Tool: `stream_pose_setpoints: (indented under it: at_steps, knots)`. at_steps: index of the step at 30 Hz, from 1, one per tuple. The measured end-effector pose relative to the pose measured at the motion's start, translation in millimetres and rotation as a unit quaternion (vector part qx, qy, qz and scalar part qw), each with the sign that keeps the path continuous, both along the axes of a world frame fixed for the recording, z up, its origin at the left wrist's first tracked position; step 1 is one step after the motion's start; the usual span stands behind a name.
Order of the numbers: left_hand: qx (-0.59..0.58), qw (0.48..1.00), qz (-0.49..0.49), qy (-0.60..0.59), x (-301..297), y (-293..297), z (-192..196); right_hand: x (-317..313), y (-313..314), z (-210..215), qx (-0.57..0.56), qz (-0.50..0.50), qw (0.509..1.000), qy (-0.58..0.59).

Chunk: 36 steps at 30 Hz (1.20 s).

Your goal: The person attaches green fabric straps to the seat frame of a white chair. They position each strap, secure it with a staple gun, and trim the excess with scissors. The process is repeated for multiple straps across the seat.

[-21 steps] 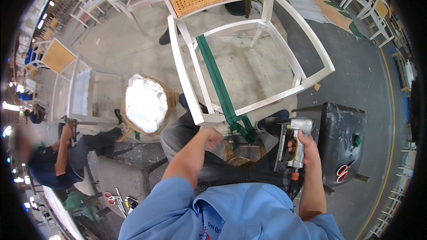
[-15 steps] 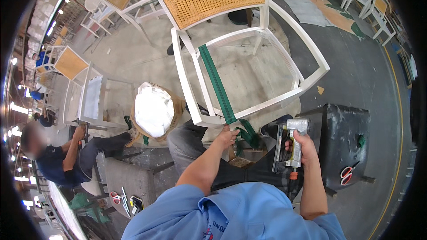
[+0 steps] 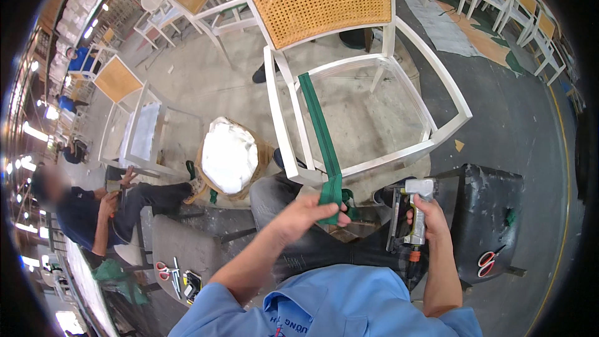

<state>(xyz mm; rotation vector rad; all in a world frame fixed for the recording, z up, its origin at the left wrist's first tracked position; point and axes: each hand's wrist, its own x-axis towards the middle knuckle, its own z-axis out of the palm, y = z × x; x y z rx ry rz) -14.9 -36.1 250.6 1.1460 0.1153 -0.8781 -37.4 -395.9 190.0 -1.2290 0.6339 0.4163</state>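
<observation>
A white chair frame [image 3: 373,165] with a woven cane back [image 3: 324,3] stands in front of me, its seat opening bare apart from one strap. That green webbing strap [image 3: 319,128] runs from the rear rail to the front rail near the left side. Just below the front rail, my left hand [image 3: 315,212] is closed on the strap's loose end, pulling it toward me. My right hand [image 3: 429,218] grips a silver pneumatic staple gun [image 3: 417,212] over my right thigh, apart from the chair.
To the right, a black padded stool [image 3: 490,212] carries red-handled scissors [image 3: 486,262]. A grey stool [image 3: 181,246] at left holds more scissors [image 3: 165,270] and a tape measure [image 3: 192,284]. A sack with white contents [image 3: 229,156] stands by my left knee. A co-worker [image 3: 81,212] sits at left.
My left hand has shifted its hold and now grips the strap end over the front rail's near side. The view has shifted slightly. The staple gun stays in my right hand.
</observation>
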Motion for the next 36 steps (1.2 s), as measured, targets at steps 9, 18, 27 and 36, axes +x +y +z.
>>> stream_pose_setpoints:
  at_steps: [9, 18, 27, 36]
  knots:
    - [0.286, 0.945, -0.031, -0.154, 170, 58, 31, 50, 98, 27, -0.139, 0.248, 0.958, -0.031]
    - [0.64, 0.611, -0.147, -0.441, 282, 32, -20, 92, 152, -7, -0.215, 0.292, 0.932, 0.011]
    - [0.637, 0.606, -0.179, -0.442, 312, 25, -49, 105, 179, -22, -0.234, 0.272, 0.933, 0.015]
    - [0.61, 0.627, -0.163, -0.457, 313, 27, -50, 102, 191, -25, -0.269, 0.276, 0.923, 0.023]
